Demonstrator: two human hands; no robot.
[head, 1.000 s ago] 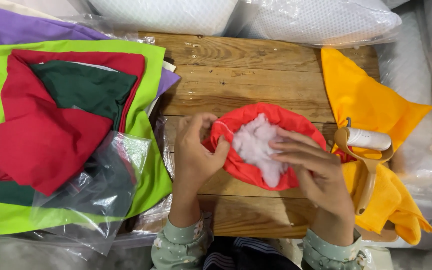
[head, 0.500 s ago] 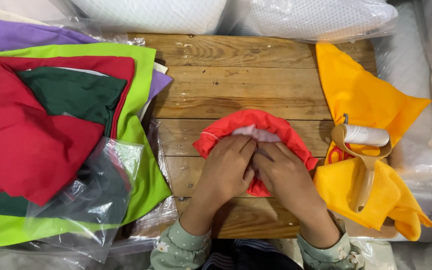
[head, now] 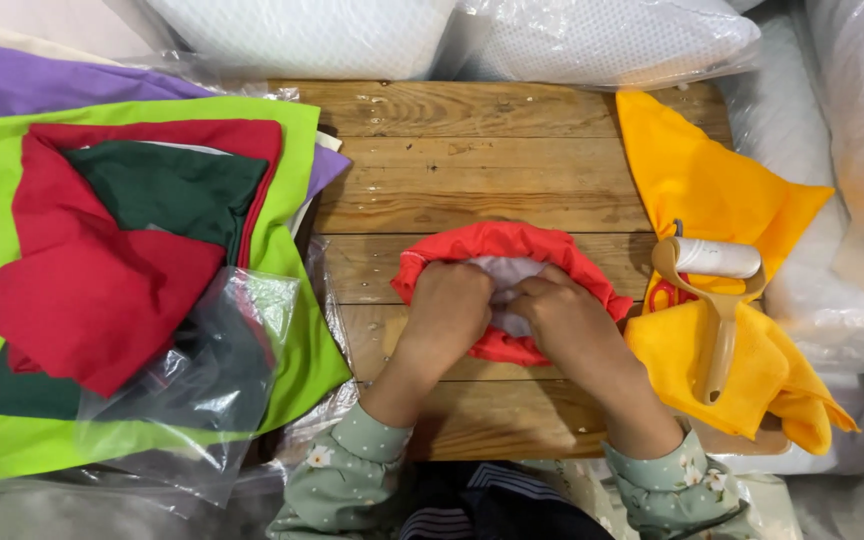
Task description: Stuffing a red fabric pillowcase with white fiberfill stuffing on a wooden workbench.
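A red fabric cover (head: 512, 243) lies on the wooden table (head: 472, 160), with white stuffing (head: 508, 270) showing in its opening. My left hand (head: 449, 312) and my right hand (head: 564, 322) sit side by side on the cover, knuckles up, fingers curled into the opening and pressing on the stuffing. Both fists cover most of the white filling. The fingertips are hidden inside the fabric.
Stacked red, dark green, lime and purple cloths (head: 122, 260) lie at the left under a clear plastic bag (head: 202, 390). Yellow cloth (head: 722, 200) with a lint roller (head: 717, 265) on it lies at the right. Bagged white pillows (head: 592, 35) line the back and right.
A second ago the cover lay open with white stuffing showing between my spread hands. Both hands have since come together over the opening and pushed the stuffing inward.
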